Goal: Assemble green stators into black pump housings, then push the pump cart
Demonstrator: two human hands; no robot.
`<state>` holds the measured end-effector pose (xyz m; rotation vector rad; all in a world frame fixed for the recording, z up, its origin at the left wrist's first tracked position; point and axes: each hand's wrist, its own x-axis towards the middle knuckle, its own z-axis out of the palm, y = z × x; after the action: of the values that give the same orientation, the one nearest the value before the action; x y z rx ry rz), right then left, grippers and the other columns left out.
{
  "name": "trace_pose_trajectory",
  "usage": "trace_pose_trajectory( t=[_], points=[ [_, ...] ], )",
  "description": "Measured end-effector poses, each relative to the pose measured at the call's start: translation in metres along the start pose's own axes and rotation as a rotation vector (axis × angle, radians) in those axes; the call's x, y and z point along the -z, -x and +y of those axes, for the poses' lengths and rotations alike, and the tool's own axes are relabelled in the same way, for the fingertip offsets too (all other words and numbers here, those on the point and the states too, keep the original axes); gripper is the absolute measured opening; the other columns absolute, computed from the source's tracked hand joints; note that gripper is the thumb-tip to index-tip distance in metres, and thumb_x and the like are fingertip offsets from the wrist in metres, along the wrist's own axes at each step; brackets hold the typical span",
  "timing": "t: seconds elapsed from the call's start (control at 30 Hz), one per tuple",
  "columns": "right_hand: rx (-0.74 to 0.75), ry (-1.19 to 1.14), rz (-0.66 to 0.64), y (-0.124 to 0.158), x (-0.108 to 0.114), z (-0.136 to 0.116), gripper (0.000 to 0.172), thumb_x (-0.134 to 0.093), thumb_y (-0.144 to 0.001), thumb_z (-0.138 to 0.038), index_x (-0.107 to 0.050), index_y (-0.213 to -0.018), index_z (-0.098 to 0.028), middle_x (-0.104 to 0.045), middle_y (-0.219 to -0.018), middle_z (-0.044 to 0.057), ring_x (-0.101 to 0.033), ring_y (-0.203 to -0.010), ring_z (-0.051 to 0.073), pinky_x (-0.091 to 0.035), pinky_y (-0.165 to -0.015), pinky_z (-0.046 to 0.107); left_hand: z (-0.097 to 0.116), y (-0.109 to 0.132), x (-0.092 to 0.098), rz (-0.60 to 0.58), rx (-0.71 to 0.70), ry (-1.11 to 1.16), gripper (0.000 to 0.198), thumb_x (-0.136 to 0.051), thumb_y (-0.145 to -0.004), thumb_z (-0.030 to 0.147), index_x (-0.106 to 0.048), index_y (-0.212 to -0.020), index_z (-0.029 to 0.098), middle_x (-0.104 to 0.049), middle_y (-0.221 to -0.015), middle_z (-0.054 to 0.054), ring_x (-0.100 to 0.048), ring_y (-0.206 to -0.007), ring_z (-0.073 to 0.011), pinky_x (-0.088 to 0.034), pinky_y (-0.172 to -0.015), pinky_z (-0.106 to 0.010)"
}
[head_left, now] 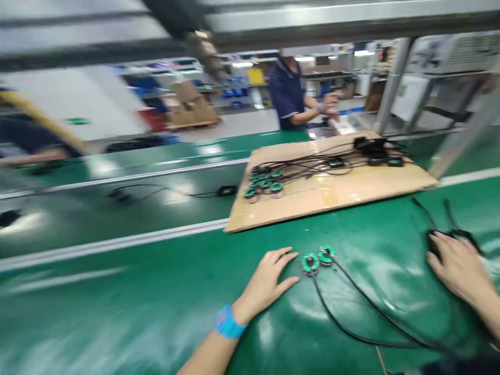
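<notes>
Two round, coil-like parts with green tops, a nearer one (310,264) and a farther one (326,255), sit side by side on the green work surface. A black cable runs from each, curving right and toward me. Just left of them is my left hand (271,276), thumb and fingers apart, holding nothing and not visibly touching them. At the right, my right hand (461,263) rests over black boxes (471,240) with its fingers curled on them. Short black leads stick out beyond these boxes. The hand partly hides them.
A cardboard sheet (300,203) lies behind, bearing several similar green-topped parts (265,183) with cables and black boxes (377,151). A darker belt (187,208) beyond carries another cable with a black box (227,190). Across stands a co-worker (289,94). A metal frame (312,23) crosses overhead.
</notes>
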<state>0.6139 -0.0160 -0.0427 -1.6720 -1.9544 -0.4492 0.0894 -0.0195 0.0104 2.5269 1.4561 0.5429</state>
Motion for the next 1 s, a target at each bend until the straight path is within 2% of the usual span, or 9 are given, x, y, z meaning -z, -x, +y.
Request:
trace_pose_trajectory(
  t=[0.13,0.23,0.37,0.5,0.6,0.8,0.9,0.93,1.0],
  points=[
    [-0.131,0.174,0.009,0.003,0.014,-0.005,0.059,-0.040,-0.099,-0.054,-0.054,-0.139,-0.013,-0.053,-0.145,0.015,-0.046,-0.138,0.029,-0.031,-0.119,0.048,-0.019,-0.010,-0.005,0.046,-0.086,-0.056,0.048,-0.053,-0.097,0.055,-0.058,-0.138,0.029,-0.058,-0.140,-0.008,-0.058,-0.125,-0.0304,-0.053,-0.105,-0.050],
    [-0.253,0.269,0.054,0.006,0.010,0.002,0.073,-0.042,-0.099,-0.062,-0.043,-0.148,-0.007,-0.044,-0.152,0.020,-0.038,-0.143,0.033,-0.030,-0.118,0.052,-0.026,-0.013,-0.010,0.103,-0.109,-0.065,0.046,-0.055,-0.094,0.059,-0.057,-0.136,0.039,-0.062,-0.136,-0.001,-0.061,-0.121,-0.0301,-0.057,-0.101,-0.049],
    [-0.316,0.295,0.022,0.009,0.000,0.014,0.076,-0.034,-0.101,-0.064,-0.042,-0.148,-0.004,-0.047,-0.149,0.022,-0.040,-0.142,0.035,-0.036,-0.113,0.055,-0.029,-0.011,-0.015,0.175,-0.101,-0.048,0.042,-0.057,-0.092,0.059,-0.050,-0.134,0.053,-0.063,-0.134,0.007,-0.063,-0.118,-0.0285,-0.059,-0.098,-0.051],
    [-0.292,0.277,-0.041,0.006,0.002,0.018,0.074,-0.030,-0.102,-0.064,-0.044,-0.146,-0.006,-0.050,-0.147,0.020,-0.047,-0.138,0.031,-0.039,-0.112,0.050,-0.031,-0.012,-0.014,0.133,-0.105,-0.070,0.044,-0.056,-0.094,0.057,-0.058,-0.134,0.039,-0.062,-0.136,-0.001,-0.062,-0.120,-0.0302,-0.058,-0.099,-0.050],
    [-0.277,0.239,-0.069,0.005,0.013,0.019,0.075,-0.030,-0.101,-0.067,-0.047,-0.142,-0.008,-0.053,-0.144,0.021,-0.051,-0.132,0.032,-0.043,-0.108,0.051,-0.022,-0.010,-0.008,0.076,-0.083,-0.060,0.048,-0.055,-0.095,0.057,-0.062,-0.134,0.028,-0.060,-0.138,-0.008,-0.059,-0.124,-0.0305,-0.054,-0.103,-0.048],
    [-0.225,0.168,-0.072,0.012,0.014,0.049,0.088,-0.027,-0.092,-0.081,-0.049,-0.141,-0.012,-0.054,-0.140,0.024,-0.055,-0.125,0.044,-0.045,-0.098,0.064,-0.002,-0.007,-0.001,0.031,-0.030,0.003,0.048,-0.061,-0.097,0.049,-0.057,-0.139,0.024,-0.054,-0.143,-0.011,-0.052,-0.130,-0.0290,-0.047,-0.111,-0.048],
    [-0.129,0.181,0.086,0.007,0.017,0.030,0.093,-0.027,-0.091,-0.080,-0.046,-0.147,-0.008,-0.058,-0.132,0.030,-0.051,-0.128,0.048,-0.043,-0.100,0.065,-0.001,-0.006,-0.001,0.017,-0.021,0.031,0.050,-0.065,-0.095,0.046,-0.056,-0.140,0.025,-0.053,-0.144,-0.011,-0.051,-0.130,-0.0288,-0.045,-0.112,-0.048],
    [-0.107,0.162,0.144,0.003,0.019,0.015,0.087,-0.032,-0.093,-0.075,-0.044,-0.150,-0.010,-0.056,-0.136,0.028,-0.049,-0.131,0.048,-0.042,-0.102,0.065,0.000,-0.006,-0.001,0.013,-0.019,0.042,0.051,-0.066,-0.095,0.046,-0.055,-0.140,0.025,-0.052,-0.145,-0.011,-0.050,-0.130,-0.0290,-0.045,-0.112,-0.048],
    [0.040,0.029,0.152,-0.006,0.023,-0.025,0.072,-0.043,-0.094,-0.064,-0.042,-0.153,-0.023,-0.058,-0.138,0.019,-0.056,-0.125,0.042,-0.047,-0.100,0.062,0.001,-0.005,-0.002,0.008,-0.014,0.055,0.055,-0.068,-0.093,0.049,-0.055,-0.141,0.025,-0.051,-0.146,-0.012,-0.048,-0.132,-0.0300,-0.043,-0.113,-0.049]
  ],
)
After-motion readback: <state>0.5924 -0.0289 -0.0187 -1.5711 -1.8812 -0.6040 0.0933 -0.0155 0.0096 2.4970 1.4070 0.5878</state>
